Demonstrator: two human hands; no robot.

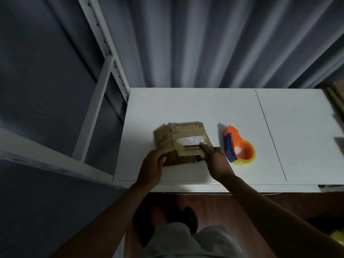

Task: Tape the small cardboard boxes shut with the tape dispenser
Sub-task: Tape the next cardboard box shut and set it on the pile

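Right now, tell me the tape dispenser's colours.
Orange body, blue handle, yellowish tape roll: the tape dispenser, head view.

A white table [204, 108] fills the middle of the scene, with a thin dark seam [270, 133] running from far to near across its right part. Behind it hangs a grey pleated curtain [204, 40]. To the left stands a white metal shelf frame [104, 71]. Below the near edge lies dark wooden floor [242, 205]. At the far right edge sits something brownish, perhaps stacked cardboard [337, 97].
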